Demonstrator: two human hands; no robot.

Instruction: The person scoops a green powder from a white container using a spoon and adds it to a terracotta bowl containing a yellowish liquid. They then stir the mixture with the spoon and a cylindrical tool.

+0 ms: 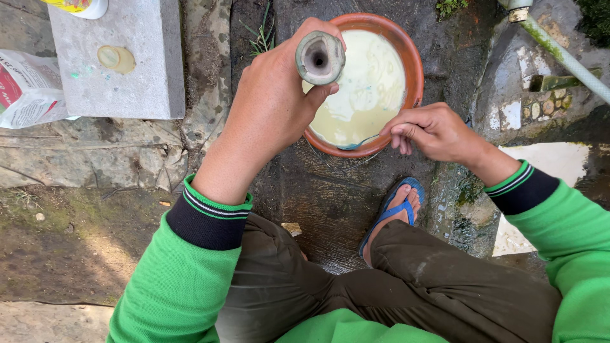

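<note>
Step in hand: stirring or scooping the pale liquid in the bowl with a spoon, while a hollow tube is held ready above it. This is a judgement from the pose.
Next move calls for: a steady tube with its open end kept level, and a loaded spoon lifted without tipping, judged from the layout.
Left hand: curled tightly around the tube, thumb across its side; the open end faces the camera, over the near-left part of the bowl.
Right hand: fingers bunched together, pinching the spoon handle; the spoon tip dips into the liquid at the bowl's near rim.
Bowl: round, orange-brown, on wet ground just beyond both hands, between them.
Concrete block: well left of the left hand.
Hose: beyond the right hand, to its right.
Sandal: blue, on a foot, below the right hand, near the body.
</note>
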